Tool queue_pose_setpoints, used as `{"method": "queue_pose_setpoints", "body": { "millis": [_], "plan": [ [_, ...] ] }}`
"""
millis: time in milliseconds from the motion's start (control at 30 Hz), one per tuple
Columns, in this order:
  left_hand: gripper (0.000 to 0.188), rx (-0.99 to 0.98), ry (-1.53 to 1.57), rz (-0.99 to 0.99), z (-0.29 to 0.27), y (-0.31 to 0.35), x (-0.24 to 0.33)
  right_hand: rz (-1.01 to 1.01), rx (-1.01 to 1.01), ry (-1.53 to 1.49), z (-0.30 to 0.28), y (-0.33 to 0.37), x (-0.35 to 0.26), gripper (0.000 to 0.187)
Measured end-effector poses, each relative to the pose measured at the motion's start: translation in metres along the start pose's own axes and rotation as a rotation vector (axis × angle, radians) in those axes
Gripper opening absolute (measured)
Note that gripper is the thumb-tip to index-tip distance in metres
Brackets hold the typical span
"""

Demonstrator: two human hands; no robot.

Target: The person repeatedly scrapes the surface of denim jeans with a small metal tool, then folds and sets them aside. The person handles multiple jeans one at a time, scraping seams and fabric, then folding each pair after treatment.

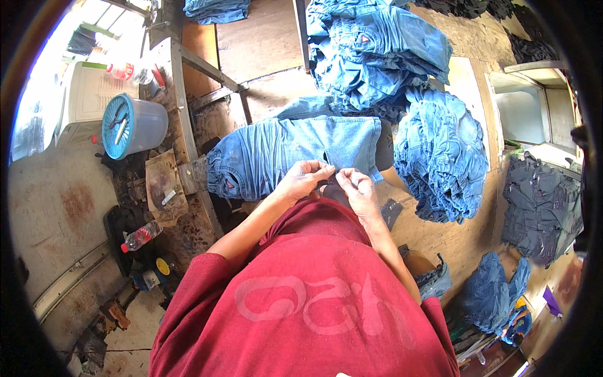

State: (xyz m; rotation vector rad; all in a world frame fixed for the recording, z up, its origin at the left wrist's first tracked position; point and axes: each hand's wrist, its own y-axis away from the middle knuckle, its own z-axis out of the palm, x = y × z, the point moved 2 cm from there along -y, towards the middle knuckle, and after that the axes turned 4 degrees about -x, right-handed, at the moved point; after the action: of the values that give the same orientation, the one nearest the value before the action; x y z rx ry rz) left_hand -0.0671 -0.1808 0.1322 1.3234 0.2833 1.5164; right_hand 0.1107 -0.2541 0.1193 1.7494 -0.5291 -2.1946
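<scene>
We pinch the waistband of the blue jeans (pixel 295 154) with our left hand (pixel 303 179) and right hand (pixel 357 188), fingers closed on the fabric. Finished-looking stacked jeans (pixel 377 50) sit at twelve o'clock; this pair looks mid-work.

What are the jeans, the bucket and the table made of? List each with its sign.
Jeans: blue denim, by the faded wash, seams and creases.
Bucket: likely plastic, smooth and pale blue, with a ribbed lid.
Table: seemingly wood board, brown, matte, worn and stained.
Both hands pinch the jeans' hem.
</scene>
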Motion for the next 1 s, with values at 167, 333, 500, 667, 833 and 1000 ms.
{"method": "queue_pose_setpoints", "body": {
  "millis": [167, 333, 500, 667, 833, 1000],
  "plan": [
    [0.017, -0.034, 0.005, 0.114, 0.001, -0.005, -0.011, -0.027, 0.016, 0.112, 0.0, -0.001, 0.002, 0.016],
    [0.012, -0.062, 0.252, 0.081, -0.004, 0.002, -0.02, 0.22, 0.017, -0.215, -0.001, 0.004, 0.006, 0.014],
    [0.011, -0.027, 0.38, -0.009, -0.004, 0.011, -0.019, 0.242, 0.018, -0.269, 0.002, 0.006, 0.0, 0.016],
    [0.013, 0.056, 0.448, -0.1, -0.001, 0.016, -0.011, 0.082, 0.21, 0.338, -0.008, 0.007, -0.023, 0.035],
    [0.024, 0.046, 0.044, 0.002, 0.005, 0.003, -0.004, 0.1, 0.186, 0.728, -0.01, -0.004, -0.025, 0.052],
    [0.024, 0.03, -0.037, 0.055, 0.002, 0.001, -0.01, -0.084, 0.232, 0.529, -0.007, -0.006, -0.013, 0.037]
  ]
}}
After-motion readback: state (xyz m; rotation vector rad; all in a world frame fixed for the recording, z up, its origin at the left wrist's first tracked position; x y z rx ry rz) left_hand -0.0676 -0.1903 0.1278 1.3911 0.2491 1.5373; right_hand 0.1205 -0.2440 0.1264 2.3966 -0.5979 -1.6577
